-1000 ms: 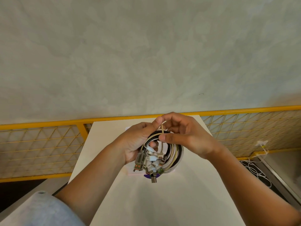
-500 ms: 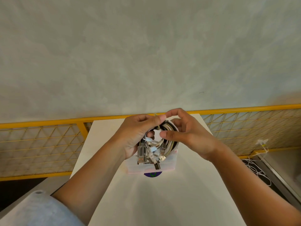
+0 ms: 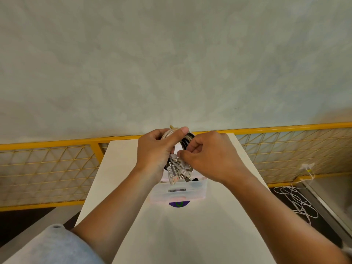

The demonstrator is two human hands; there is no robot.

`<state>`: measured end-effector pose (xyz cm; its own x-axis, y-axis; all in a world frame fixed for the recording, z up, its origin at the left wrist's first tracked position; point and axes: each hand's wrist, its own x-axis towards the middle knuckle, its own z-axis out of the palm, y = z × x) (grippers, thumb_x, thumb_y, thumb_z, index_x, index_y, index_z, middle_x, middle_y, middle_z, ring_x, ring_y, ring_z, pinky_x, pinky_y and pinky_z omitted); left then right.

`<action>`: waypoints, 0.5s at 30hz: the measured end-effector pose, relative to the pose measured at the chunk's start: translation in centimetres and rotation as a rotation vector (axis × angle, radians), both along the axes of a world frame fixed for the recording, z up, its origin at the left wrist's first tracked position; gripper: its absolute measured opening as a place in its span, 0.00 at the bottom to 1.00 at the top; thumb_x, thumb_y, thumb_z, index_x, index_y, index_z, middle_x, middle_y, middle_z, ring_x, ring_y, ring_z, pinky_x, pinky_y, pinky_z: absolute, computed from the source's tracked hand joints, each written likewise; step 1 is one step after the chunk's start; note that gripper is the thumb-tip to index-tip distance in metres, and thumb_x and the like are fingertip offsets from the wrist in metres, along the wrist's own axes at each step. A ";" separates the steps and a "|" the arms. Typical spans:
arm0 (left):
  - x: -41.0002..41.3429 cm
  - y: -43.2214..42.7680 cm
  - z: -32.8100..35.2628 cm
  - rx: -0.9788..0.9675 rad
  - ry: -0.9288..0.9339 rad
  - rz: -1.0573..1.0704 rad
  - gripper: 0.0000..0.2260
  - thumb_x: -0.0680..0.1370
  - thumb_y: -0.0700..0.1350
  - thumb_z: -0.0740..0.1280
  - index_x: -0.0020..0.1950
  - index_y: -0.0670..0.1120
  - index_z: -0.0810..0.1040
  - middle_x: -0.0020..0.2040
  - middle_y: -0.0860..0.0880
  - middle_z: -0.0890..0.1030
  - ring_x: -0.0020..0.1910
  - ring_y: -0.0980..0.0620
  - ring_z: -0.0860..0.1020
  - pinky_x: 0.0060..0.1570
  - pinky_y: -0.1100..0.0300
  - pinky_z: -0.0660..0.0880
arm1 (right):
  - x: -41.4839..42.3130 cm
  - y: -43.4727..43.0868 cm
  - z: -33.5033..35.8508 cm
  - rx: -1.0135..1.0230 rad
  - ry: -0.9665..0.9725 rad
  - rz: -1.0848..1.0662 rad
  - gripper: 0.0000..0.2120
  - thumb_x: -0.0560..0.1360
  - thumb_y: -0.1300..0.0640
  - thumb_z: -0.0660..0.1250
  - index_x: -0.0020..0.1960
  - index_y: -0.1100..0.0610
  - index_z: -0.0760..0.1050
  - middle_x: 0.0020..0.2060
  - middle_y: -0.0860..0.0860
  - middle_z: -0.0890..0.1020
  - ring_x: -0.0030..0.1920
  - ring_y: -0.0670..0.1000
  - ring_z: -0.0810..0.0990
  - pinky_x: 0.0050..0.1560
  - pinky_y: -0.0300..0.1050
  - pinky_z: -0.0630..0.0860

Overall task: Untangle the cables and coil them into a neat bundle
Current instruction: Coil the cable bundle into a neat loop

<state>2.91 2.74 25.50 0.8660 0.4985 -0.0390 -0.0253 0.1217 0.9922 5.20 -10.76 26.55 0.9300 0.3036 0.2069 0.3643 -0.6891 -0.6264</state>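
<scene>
Cable bundle (image 3: 178,169) hangs above the box (image 3: 190,191) on the table (image 3: 190,235).

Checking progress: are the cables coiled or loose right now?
Coiled: the cables form stacked loops gripped by the left hand, plug ends dangling together.

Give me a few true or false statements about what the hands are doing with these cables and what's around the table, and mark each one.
1. The left hand grips the coiled cable bundle. True.
2. The cable bundle lies flat on the table. False: both hands hold it up, over a translucent box that sits on the table.
3. The right hand rests idle at the table's edge. False: its fingers are curled at the bundle, pinching near the connectors.
4. A loose white cable lies on the floor to the right of the table. True.
</scene>
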 end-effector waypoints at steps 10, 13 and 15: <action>0.2 0.3 -0.6 0.053 -0.013 0.034 0.13 0.65 0.50 0.82 0.42 0.44 0.85 0.29 0.52 0.76 0.28 0.53 0.71 0.35 0.57 0.72 | 0.4 -0.9 0.5 0.089 -0.001 0.004 0.03 0.71 0.58 0.72 0.39 0.53 0.81 0.32 0.48 0.82 0.32 0.46 0.77 0.28 0.32 0.69; 0.2 0.3 -0.3 -0.027 -0.028 0.038 0.14 0.65 0.49 0.81 0.44 0.44 0.85 0.28 0.53 0.76 0.28 0.55 0.71 0.34 0.59 0.74 | 0.3 -1.4 -0.3 0.137 -0.085 0.021 0.04 0.72 0.60 0.72 0.39 0.54 0.81 0.30 0.47 0.81 0.32 0.49 0.77 0.30 0.35 0.68; 0.2 0.1 -0.1 -0.084 -0.041 0.040 0.16 0.64 0.49 0.82 0.46 0.43 0.86 0.30 0.53 0.77 0.28 0.55 0.71 0.34 0.61 0.74 | 0.2 -1.4 -0.5 0.134 -0.104 0.015 0.05 0.72 0.61 0.72 0.38 0.54 0.81 0.29 0.45 0.81 0.34 0.45 0.77 0.30 0.32 0.68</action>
<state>3.16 2.84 25.43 0.8470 0.5295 -0.0470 -0.0723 0.2022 0.9767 5.39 -12.21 26.01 0.8970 0.2805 0.3416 0.4417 -0.5958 -0.6708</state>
